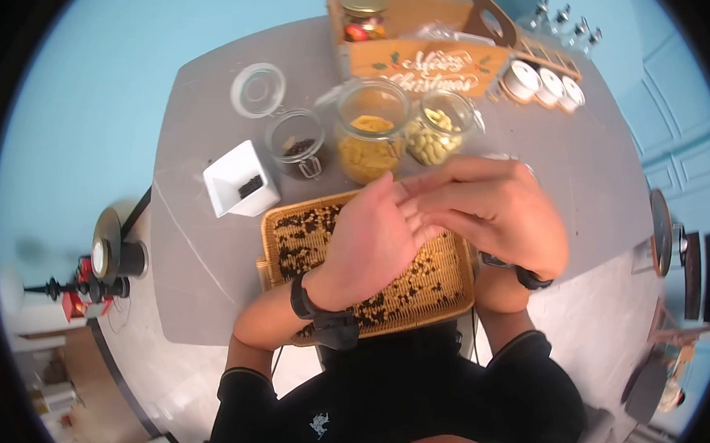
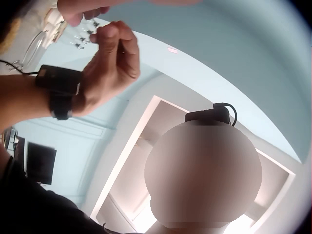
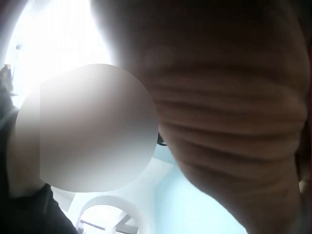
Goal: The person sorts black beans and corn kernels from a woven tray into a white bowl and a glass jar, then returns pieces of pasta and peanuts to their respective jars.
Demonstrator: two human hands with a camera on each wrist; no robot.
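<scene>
My left hand (image 1: 372, 240) is raised over a wicker basket (image 1: 269, 249), its palm turned up and its fingers reaching toward the other hand. From the right, my right hand (image 1: 493, 203) bends over those fingers and overlaps them. In the left wrist view the right hand (image 2: 114, 56) has curled fingers, with the thumb against them; I cannot tell whether something small is between the tips. Scattered in the basket are black beans (image 1: 293, 260) and yellow beans (image 1: 429, 278). Wrinkled skin (image 3: 234, 117) fills much of the right wrist view.
Behind the basket stand glass jars of dark beans (image 1: 300, 149), yellow pieces (image 1: 364, 154) and pale green pieces (image 1: 431, 143). A white square dish (image 1: 223, 184) with some black beans sits left, near a glass lid (image 1: 258, 91). Farther back are a wooden crate (image 1: 419, 64) and white-topped jars (image 1: 549, 86).
</scene>
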